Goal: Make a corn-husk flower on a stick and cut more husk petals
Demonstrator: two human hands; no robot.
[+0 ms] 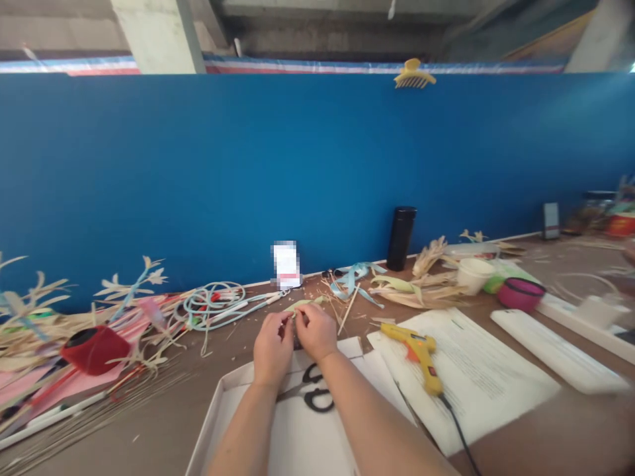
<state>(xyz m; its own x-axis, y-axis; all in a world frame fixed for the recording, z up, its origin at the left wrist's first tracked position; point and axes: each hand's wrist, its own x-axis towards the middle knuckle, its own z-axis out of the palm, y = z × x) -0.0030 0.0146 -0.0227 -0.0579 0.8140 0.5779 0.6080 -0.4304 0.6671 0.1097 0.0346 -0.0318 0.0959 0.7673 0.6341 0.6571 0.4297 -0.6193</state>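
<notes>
My left hand (274, 342) and my right hand (316, 329) meet fingertip to fingertip above the far edge of a shallow white box (218, 403). Between them the fingers pinch a small pale-green strip (316, 301) that looks like corn husk; most of it is hidden by the hands. Black-handled scissors (318, 400) lie in the box under my forearms, blades partly behind the left one. Right of the box, a yellow hot glue gun (421, 357) rests on printed paper sheets (481, 370).
Pale-blue cable (213, 307) and husk flowers (133, 284) lie left, near a red tape roll (96, 350). Behind stand a phone (286, 261) and a black flask (401, 238) against the blue partition (317, 158). Dried husks (421, 291), a white cup (473, 274) and a power strip (585, 330) are right.
</notes>
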